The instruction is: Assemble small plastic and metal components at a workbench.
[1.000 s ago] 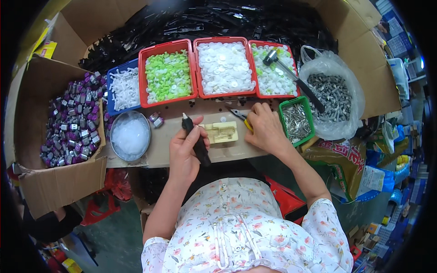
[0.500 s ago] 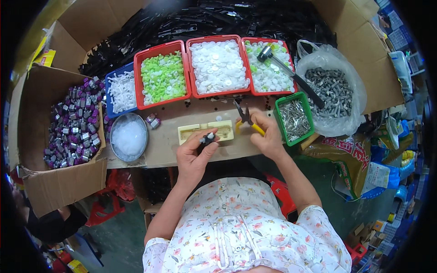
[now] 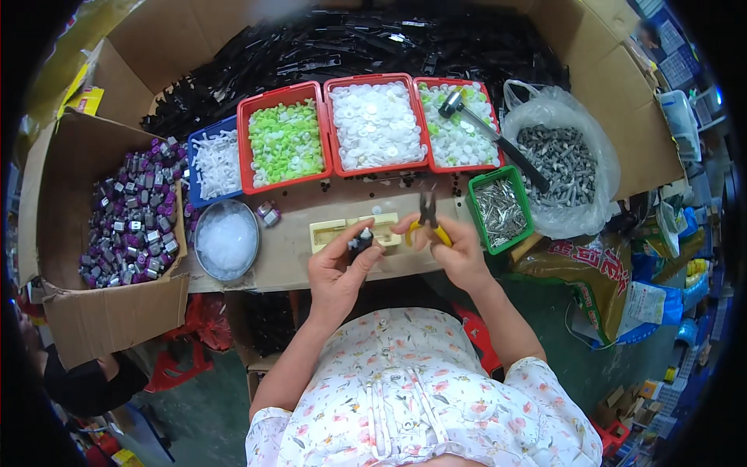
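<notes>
My left hand (image 3: 339, 274) is closed around a small black part (image 3: 360, 243) with a whitish tip, pinched between thumb and fingers. Most of that part is hidden by the fingers. In my right hand (image 3: 461, 255) is a pair of yellow-handled pliers (image 3: 427, 212), dark jaws pointing away from me and a little raised. The pliers are apart from the black part. Behind my hands on the table lies a cream-coloured block-shaped holder (image 3: 327, 229) with a hollow in it, partly covered by the left fingers.
Red trays (image 3: 331, 156) of green and white plastic pieces line the back, beside a blue tray (image 3: 193, 167). A hammer (image 3: 498, 138) lies across the right tray. Right stand a green basket (image 3: 475, 222) of metal pins and a plastic bag (image 3: 603, 210); left, a metal bowl (image 3: 255, 249) and carton (image 3: 117, 311).
The pliers have turned more upright and moved slightly right and nearer. My left hand has shifted a little right, still holding the black part. The whole view has shifted slightly.
</notes>
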Motion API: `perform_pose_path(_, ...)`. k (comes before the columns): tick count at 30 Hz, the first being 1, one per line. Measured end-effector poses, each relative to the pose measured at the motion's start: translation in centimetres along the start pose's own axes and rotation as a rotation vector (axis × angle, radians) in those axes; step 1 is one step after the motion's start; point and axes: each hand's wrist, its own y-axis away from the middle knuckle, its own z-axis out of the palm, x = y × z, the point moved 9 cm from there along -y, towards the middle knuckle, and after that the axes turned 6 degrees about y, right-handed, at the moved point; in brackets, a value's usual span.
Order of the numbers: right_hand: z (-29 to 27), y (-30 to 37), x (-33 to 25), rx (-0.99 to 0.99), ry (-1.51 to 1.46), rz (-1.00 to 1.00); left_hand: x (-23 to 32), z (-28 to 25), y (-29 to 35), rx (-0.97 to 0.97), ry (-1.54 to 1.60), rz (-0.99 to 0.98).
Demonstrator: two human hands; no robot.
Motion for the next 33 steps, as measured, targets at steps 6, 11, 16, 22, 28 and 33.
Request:
perform_pose_path(6, 2.2, 1.1, -3.0, -0.032, 0.815, -0.358, 0.9, -1.0, 0.4, -0.01, -0.191, 0.089)
perform_pose_path(11, 3.4, 1.4, -4.3, 0.027, 1.006, -0.455, 2.1, -0.5, 0.8, 0.005, -0.287, 0.196)
perform_pose_path(16, 3.3, 1.7, -2.4, -0.038, 1.072, -0.409, 1.6, 0.0, 0.5, -0.093, -0.32, 0.1)
perform_pose_path(22, 3.4, 2.5, -3.3, -0.088, 1.143, -0.491, -1.5, 1.1, 1.2, -0.297, 0.267, -0.431)
perform_pose_path(28, 5.3, 3.5, -3.6, -0.227, 1.156, -0.563, -2.1, 1.2, 4.2, -0.57, 0.612, -0.651)
perform_pose_path(33, 6.6, 2.8, -2.9, -0.261, 1.162, -0.592, -2.0, -4.7, 5.8, -0.371, 0.08, -0.659)
